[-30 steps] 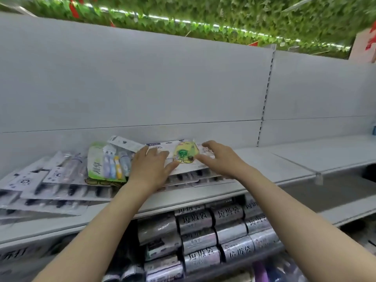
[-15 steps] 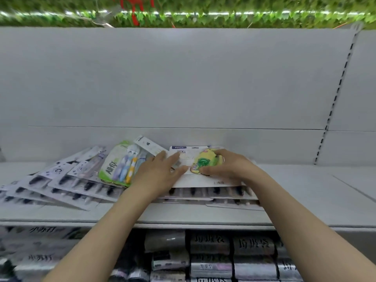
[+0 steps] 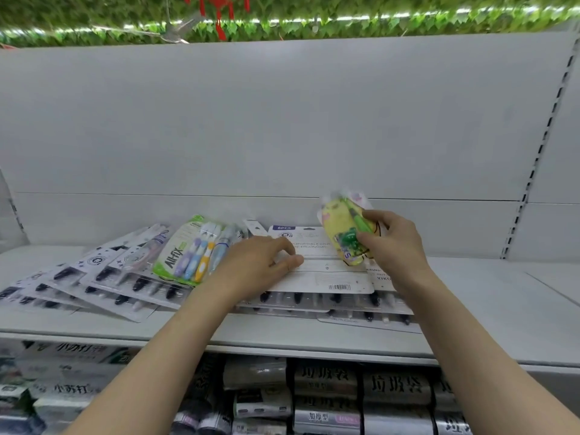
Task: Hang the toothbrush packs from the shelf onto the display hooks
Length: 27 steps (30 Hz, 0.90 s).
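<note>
A small yellow toothbrush pack (image 3: pixel 340 229) with a green brush is lifted off the pile, gripped by my right hand (image 3: pixel 394 243). My left hand (image 3: pixel 254 262) rests with relaxed fingers on a large white six-piece toothbrush pack (image 3: pixel 317 271) lying on the grey shelf (image 3: pixel 282 332). A green pack (image 3: pixel 191 249) with several coloured brushes lies just left of my left hand. More white packs (image 3: pixel 94 281) are fanned out across the shelf's left side. No display hooks are visible.
The bare grey back panel (image 3: pixel 282 120) rises behind the shelf, with a slotted upright (image 3: pixel 533 164) at the right. Rolls of bagged goods (image 3: pixel 326 397) fill the shelf below. Green foliage and red ornaments hang above.
My right hand has picked the yellow pack up off the white packs and raised it to the right. My left hand stays on the pile.
</note>
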### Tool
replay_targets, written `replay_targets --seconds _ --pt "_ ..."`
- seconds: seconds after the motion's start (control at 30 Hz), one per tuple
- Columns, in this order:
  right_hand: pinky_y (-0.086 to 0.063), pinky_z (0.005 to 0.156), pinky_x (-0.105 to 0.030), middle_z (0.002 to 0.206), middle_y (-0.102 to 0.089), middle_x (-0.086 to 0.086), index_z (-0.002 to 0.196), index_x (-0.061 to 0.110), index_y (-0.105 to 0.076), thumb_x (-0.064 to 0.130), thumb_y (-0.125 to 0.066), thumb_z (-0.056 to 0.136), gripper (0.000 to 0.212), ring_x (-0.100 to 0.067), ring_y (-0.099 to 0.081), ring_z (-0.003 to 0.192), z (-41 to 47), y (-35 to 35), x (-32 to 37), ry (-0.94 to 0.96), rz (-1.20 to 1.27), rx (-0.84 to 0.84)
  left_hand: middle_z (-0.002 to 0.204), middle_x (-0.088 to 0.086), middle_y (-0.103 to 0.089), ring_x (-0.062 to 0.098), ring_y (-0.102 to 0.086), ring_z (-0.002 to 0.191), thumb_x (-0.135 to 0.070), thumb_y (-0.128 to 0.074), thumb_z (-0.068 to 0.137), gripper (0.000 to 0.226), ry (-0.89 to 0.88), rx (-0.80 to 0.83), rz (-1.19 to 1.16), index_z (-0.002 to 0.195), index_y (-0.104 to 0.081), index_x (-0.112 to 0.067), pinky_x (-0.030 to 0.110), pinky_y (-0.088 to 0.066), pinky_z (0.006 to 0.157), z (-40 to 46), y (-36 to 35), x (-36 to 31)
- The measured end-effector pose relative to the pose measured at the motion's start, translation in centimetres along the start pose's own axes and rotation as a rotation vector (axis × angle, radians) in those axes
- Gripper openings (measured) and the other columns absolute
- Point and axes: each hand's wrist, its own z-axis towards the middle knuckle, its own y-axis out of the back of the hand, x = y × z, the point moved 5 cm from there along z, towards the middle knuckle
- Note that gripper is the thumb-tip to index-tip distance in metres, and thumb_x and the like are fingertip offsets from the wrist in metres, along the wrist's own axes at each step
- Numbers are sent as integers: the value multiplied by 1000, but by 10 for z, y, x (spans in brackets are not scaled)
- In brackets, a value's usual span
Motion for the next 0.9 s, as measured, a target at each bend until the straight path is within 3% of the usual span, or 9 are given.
replay_targets --seconds 0.1,0.2,0.27,0.4,0.53,0.7,0.8,0.9 --pt "-54 88 -29 109 -61 16 129 22 -62 3 -71 87 47 2 -62 94 -1 -5 3 17 139 -5 109 -11 -66 10 -59 102 -65 -43 93 35 -40 26 -73 113 -59 -40 37 -49 89 -3 -1 0" --pt "-57 91 -44 118 -60 7 127 30 -57 -2 -71 82 57 -13 -66 104 -2 -15 2 25 196 -10 126 -10 -65 9 -57 116 -56 -46 96 40 -88 -35 -186 131 -56 -37 32 -46 97 -6 5 0" --pt "-59 86 -46 121 -61 1 128 35 -52 -3 -69 83 61 -18 -68 100 -5 -22 4 21 233 -4 135 -7 -60 12 -52 125 -54 -44 98 47 -78 -135 -245 137 -55 -29 28 -40 100 -8 11 7" --pt "-61 74 -34 116 -64 0 133 33 -47 -4 -65 87 61 -16 -70 92 -8 -32 12 23 314 20 131 8 -63 29 -46 130 -63 -40 95 61 206 -362 -30 134 -57 -19 41 -41 103 -17 28 55" --pt "-59 65 -26 117 -63 -1 131 35 -46 -4 -65 89 60 -15 -71 90 -11 -51 20 24 355 80 124 12 -64 36 -44 121 -72 -30 92 75 559 -241 352 125 -58 -11 43 -42 96 -38 34 103" --pt "-62 79 -38 117 -64 -6 125 40 -47 -2 -67 88 60 -19 -71 97 -21 -80 29 58 353 148 131 11 -59 34 -42 123 -81 -28 86 84 675 -226 389 129 -55 -14 42 -39 94 -47 35 118" --pt "-62 80 -36 115 -64 -5 125 41 -48 -2 -67 88 60 -19 -70 98 -25 -92 33 68 362 170 133 12 -57 35 -43 124 -84 -33 82 89 684 -240 389 134 -48 -13 43 -39 95 -46 39 119" --pt "-60 71 -26 114 -64 -3 126 40 -48 -2 -67 89 59 -14 -70 95 -27 -98 36 78 369 178 137 16 -51 36 -42 126 -85 -38 79 94 693 -253 357 141 -39 -13 45 -39 97 -44 41 119"
